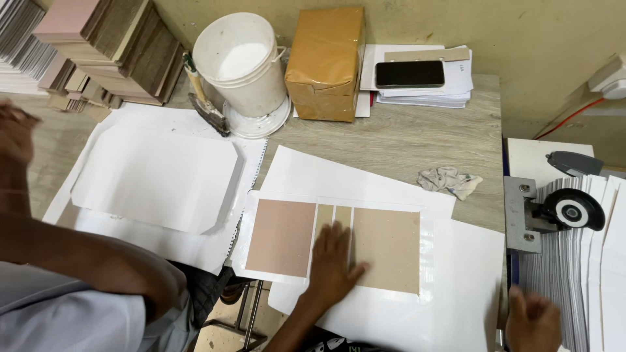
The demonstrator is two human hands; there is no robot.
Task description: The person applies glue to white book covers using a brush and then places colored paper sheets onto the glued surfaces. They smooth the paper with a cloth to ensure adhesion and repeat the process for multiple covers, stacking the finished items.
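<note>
- On the middle of the cardboard pieces, the left hand [334,261] lies flat with fingers spread, palm down; it presses rather than grasps, closing on nothing.
- Under that palm sit two narrow cardboard strips [334,218], side by side, with a pinkish board [282,237] just left of them and a wider brown board [391,248] just right of them.
- All four pieces lie on a white cover sheet [339,199] whose edges look shiny, as if wet with glue.
- By the look of it the boards are stiff and light, while the sheet beneath is thin, limp and likely tacky; I judge flat pressure from above, or a hold at the dry board edges, safer than pinching the paper margin.
- Well right of the strips, the right hand [533,321] hovers at a stack of white sheets [574,274] beside a metal fixture with a round black knob [574,209]; blur hides whether it grips anything.
- Up and right of the strips lies a crumpled rag [450,180]; far above them stands a white bucket [242,62].
</note>
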